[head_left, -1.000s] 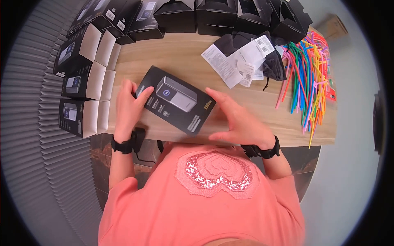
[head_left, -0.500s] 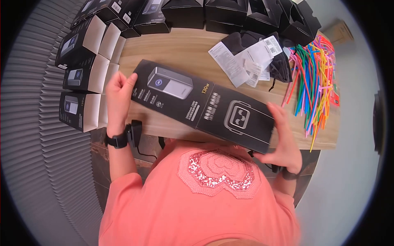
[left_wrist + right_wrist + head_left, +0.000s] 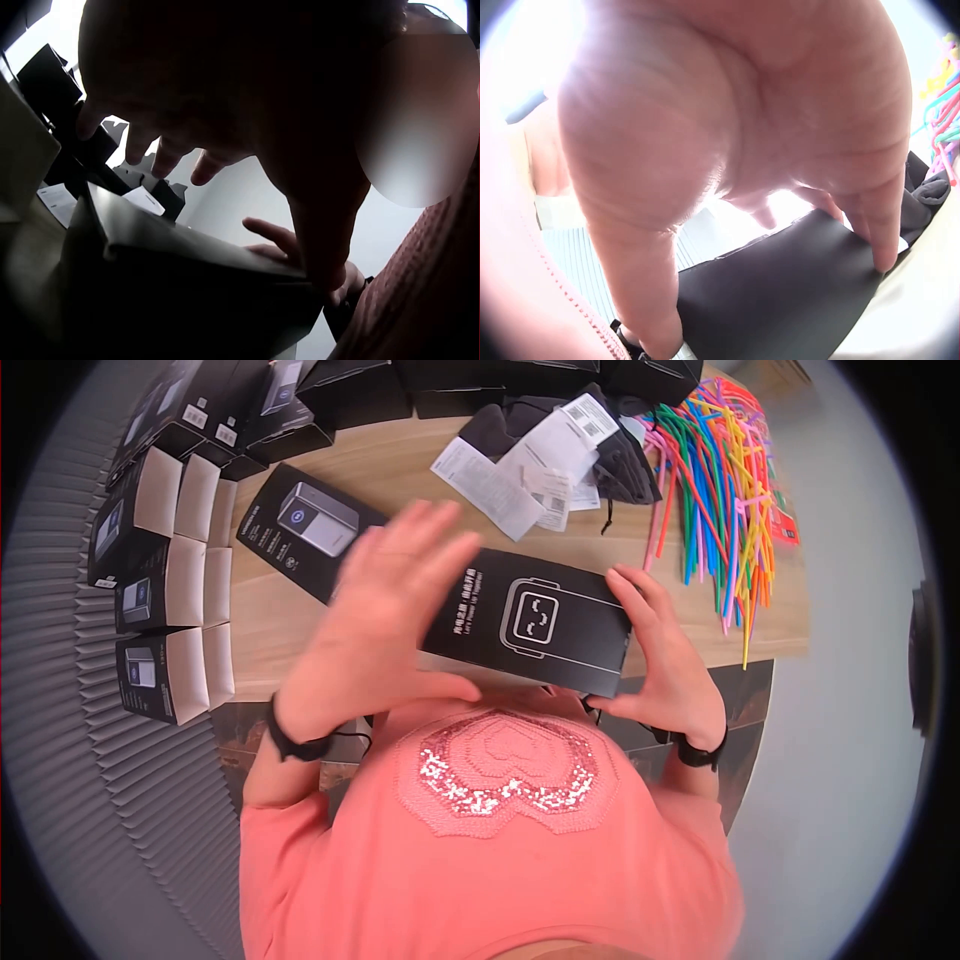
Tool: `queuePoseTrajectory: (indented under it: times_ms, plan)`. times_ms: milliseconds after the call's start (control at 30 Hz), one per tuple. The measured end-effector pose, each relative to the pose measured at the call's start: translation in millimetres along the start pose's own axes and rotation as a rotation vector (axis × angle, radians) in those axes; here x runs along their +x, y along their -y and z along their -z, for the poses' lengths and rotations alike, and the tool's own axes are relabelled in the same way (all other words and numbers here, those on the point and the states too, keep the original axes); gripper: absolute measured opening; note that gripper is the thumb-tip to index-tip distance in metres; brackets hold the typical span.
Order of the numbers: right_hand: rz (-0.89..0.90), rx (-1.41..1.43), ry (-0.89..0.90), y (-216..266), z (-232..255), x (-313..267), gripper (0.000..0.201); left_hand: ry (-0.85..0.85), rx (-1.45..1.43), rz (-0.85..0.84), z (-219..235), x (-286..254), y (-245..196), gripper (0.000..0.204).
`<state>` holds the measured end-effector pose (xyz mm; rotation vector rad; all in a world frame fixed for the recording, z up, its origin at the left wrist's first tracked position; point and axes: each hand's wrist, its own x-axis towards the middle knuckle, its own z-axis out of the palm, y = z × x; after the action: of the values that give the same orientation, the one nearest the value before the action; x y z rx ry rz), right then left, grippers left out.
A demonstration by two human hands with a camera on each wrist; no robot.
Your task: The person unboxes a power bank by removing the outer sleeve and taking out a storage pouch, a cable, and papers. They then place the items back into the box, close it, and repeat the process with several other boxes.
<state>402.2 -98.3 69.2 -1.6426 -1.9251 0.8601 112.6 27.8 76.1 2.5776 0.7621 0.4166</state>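
Observation:
A black printed box or sleeve (image 3: 537, 618) with a face-like outline lies across the near part of the table, tilted down to the right. The right hand (image 3: 675, 670) grips its right end, thumb at the near edge and fingers at the far edge; the right wrist view shows the black panel (image 3: 780, 292) between them. Above its left part hovers the left hand (image 3: 385, 615), fingers spread and blurred. Left of that hand, a black panel with a power bank picture (image 3: 312, 525) shows; the hand hides where the two meet.
Open black boxes (image 3: 165, 670) stand at the left edge, more black boxes (image 3: 355, 395) along the far edge. Papers (image 3: 490, 490) lie on dark pouches (image 3: 628, 465) at the back. Colourful twisted sticks (image 3: 720, 510) cover the right side of the wooden table (image 3: 400, 460).
The left hand has let go of the left end and moved right over the middle. The right hand keeps its hold on the right end. The head view has shifted.

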Motion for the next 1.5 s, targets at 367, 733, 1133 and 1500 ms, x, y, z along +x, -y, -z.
queuePoseTrajectory:
  times_ms: [367, 733, 1133, 1500]
  plan:
    - [-0.040, 0.197, -0.126, -36, -32, -9, 0.126, 0.015, -0.217, -0.080, -51, 28, 6, 0.101]
    - [0.287, -0.227, -0.115, -18, -10, 16, 0.047, -0.465, -0.254, 0.189, -58, 2, 3, 0.049]
    - [0.316, -0.442, -0.197, 4, 10, 48, 0.030, -0.480, -0.325, 0.302, -64, -5, 11, 0.019]
    - [0.422, -0.682, 0.056, -4, -6, 62, 0.034, -0.224, -0.754, 0.629, -53, 1, 9, 0.030]
